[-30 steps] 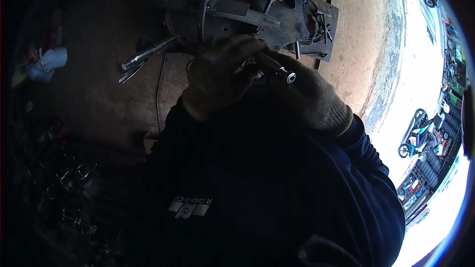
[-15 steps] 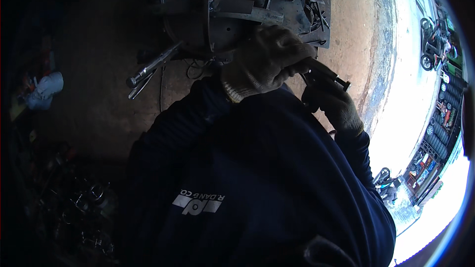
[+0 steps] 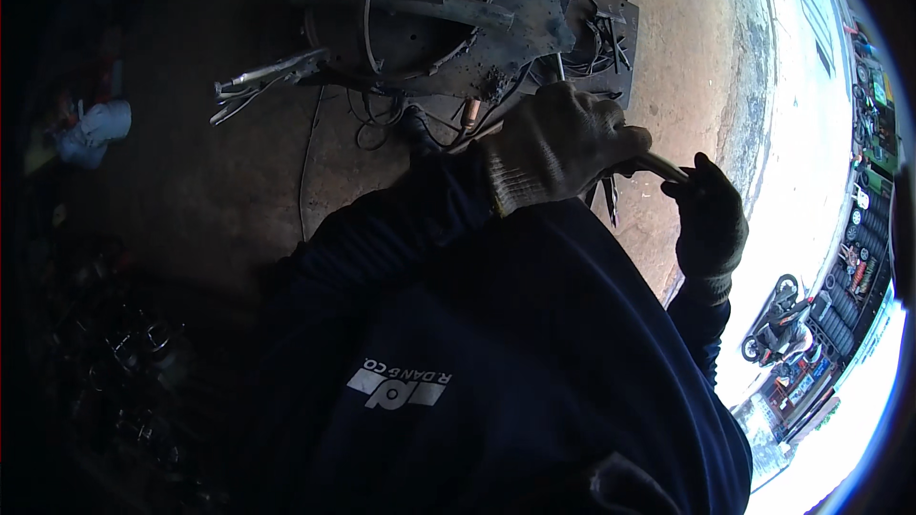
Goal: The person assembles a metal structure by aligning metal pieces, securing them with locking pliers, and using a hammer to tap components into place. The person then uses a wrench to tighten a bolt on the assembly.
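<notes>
My gloved left hand [image 3: 563, 145] is closed around a slim, bar-like tool [image 3: 660, 168] whose exact kind I cannot make out. A pale rod [image 3: 560, 67] shows just above this hand; whether it joins the tool is hidden. At the tool's right end, my gloved right hand [image 3: 711, 224] has its thumb and forefinger pinched on the tip. Beyond the left hand stands a dark metal assembly [image 3: 439, 10] with curved bars and plates. Shiny locking pliers [image 3: 272, 81] stick out from its left side.
Black cables [image 3: 377, 129] loop under the assembly, beside a copper-coloured piece [image 3: 470, 114]. A dark plate [image 3: 625, 48] lies at its right. A white bundle [image 3: 100, 133] lies at far left. At right, a bright paved strip holds a parked motorcycle [image 3: 782, 319] and stacked tyres [image 3: 840, 315].
My right hand has moved right and slightly down, and more of the tool shows between the hands. My left hand has shifted right and down. The view has shifted too.
</notes>
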### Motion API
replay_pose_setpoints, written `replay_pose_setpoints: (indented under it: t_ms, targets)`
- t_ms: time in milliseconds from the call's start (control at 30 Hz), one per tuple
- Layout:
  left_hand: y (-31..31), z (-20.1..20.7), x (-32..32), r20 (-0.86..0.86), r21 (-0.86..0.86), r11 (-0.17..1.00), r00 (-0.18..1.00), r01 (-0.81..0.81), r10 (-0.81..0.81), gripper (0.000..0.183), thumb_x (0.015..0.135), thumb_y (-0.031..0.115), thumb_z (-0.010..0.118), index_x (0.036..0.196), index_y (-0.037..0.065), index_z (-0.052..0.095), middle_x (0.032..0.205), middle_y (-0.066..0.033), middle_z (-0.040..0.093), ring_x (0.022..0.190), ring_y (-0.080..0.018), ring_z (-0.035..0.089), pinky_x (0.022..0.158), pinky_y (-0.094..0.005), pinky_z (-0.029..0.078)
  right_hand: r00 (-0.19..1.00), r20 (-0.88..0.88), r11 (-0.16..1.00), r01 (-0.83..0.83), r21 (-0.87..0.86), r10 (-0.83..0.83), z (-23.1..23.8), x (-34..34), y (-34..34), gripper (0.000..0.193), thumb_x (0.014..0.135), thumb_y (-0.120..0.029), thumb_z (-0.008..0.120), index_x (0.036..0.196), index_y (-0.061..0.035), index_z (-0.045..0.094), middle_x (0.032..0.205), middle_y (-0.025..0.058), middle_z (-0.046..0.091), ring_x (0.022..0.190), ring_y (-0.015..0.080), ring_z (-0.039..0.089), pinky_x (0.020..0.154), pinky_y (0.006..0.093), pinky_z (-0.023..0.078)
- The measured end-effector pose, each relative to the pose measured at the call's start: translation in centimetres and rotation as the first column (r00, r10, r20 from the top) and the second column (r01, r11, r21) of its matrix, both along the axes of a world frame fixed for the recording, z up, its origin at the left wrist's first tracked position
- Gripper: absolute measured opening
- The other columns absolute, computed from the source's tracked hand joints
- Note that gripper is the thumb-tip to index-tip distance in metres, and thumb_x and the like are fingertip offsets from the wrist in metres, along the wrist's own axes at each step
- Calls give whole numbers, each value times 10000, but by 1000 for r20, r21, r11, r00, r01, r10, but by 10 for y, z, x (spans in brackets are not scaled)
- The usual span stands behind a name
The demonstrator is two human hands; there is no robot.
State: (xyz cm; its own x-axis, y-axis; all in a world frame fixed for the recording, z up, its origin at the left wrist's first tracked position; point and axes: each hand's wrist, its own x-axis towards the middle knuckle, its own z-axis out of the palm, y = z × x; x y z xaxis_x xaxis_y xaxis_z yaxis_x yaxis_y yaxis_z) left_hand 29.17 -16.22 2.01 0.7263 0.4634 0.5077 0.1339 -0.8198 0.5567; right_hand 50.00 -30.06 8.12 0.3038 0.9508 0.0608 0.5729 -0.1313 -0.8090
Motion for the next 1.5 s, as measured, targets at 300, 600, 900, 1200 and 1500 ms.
replay_pose_setpoints:
  t_ms: [300,600,900,1200,1500]
  targets:
    - [-8,5,7,-80,-8,997,993,-82,81,368,848,263,772,1175,118,685,874,-66,707,739,-238,722,626,-373,594,940,-312,968,-196,-156,140,1,25,21,426,1028,-373,597,1056,44,682,803,90,715,621,116,641,583,270,517]
    - [-10,19,8,-195,-20,995,976,-100,94,386,830,223,770,1204,190,679,914,-37,694,779,-222,705,694,-367,599,895,118,902,-432,-19,431,8,41,30,306,934,-250,741,1146,-32,703,958,112,725,877,216,727,794,345,579]
    - [-10,17,-3,-181,29,998,982,-48,52,300,857,290,740,1142,204,703,909,-21,697,815,-206,719,679,-357,602,761,-511,853,-512,-95,400,-17,32,38,959,857,-742,593,1438,13,481,1302,202,634,1223,299,619,1040,391,494]
    - [2,0,-38,-98,100,991,990,-91,101,261,852,330,738,1099,246,723,862,8,690,842,-194,700,870,-374,543,349,-937,491,-814,-310,-12,-91,15,67,1191,761,-891,523,1491,42,402,1350,219,582,1137,300,651,933,333,542]
    - [-11,-21,-124,-149,-739,596,939,-314,310,391,929,325,708,1226,80,638,1110,-57,660,1074,-232,647,939,-384,514,332,-943,573,-770,-281,-16,-40,-75,130,883,894,-629,647,1460,20,453,1239,204,631,1071,265,659,915,354,524]
